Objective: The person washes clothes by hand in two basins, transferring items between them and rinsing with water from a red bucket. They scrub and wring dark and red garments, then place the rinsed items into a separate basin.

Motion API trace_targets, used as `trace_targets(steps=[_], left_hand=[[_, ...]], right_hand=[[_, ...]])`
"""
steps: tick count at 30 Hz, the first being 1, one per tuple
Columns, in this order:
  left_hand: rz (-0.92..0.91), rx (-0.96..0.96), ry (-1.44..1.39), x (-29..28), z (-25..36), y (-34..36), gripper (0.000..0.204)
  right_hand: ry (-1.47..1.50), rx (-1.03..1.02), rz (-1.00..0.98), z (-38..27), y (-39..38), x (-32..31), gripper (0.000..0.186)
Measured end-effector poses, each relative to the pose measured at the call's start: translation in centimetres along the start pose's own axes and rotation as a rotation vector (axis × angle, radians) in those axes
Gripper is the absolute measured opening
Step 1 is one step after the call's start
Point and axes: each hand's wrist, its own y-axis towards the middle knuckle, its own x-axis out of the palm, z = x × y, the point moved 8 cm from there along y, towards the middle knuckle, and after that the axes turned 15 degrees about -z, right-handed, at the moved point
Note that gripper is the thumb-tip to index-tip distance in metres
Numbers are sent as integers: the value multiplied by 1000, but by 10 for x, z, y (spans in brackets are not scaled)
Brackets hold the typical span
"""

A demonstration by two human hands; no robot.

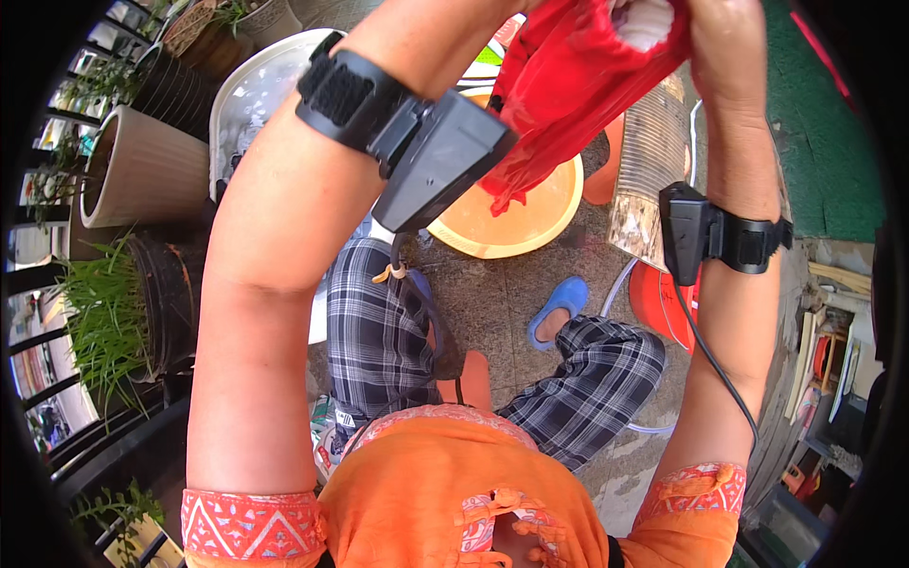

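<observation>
A wet-looking red garment (pixel 587 80) is raised in front of me, its lower end hanging over an orange-yellow basin (pixel 511 248). A pale, bunched patch shows in the opening near its top. At the upper right, my right hand (pixel 727 38) is closed against the garment's edge, its fingertips hidden. My left forearm (pixel 260 218) reaches up to the top edge beside the cloth, and the left hand lies beyond the picture. Black straps with boxy devices sit around both my forearms.
A ridged wooden washboard (pixel 653 156) leans right of the basin, above a red bucket (pixel 661 303). On the left are a large whitish tub (pixel 220 114), a pale planter (pixel 147 170), a grass pot (pixel 170 303) and railings. My blue shoe (pixel 559 308) rests on the paving.
</observation>
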Motion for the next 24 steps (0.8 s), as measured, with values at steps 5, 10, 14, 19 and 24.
trace_targets(steps=[5,10,14,19,24], left_hand=[[258,-208,-301,-29,-89,-81,24],[309,-646,-94,-38,-212,-192,33],[517,-1029,4,-50,-281,-279,40],[624,-1215,69,-66,-295,-325,41],[657,-863,246,-86,-258,-279,41]], right_hand=[[-345,225,-272,78,-56,57,72],[-552,585,-333,211,-170,124,85],[-424,837,-472,278,-259,178,53],[-372,823,-611,322,-312,239,56],[-328,1031,-848,360,-355,259,64]])
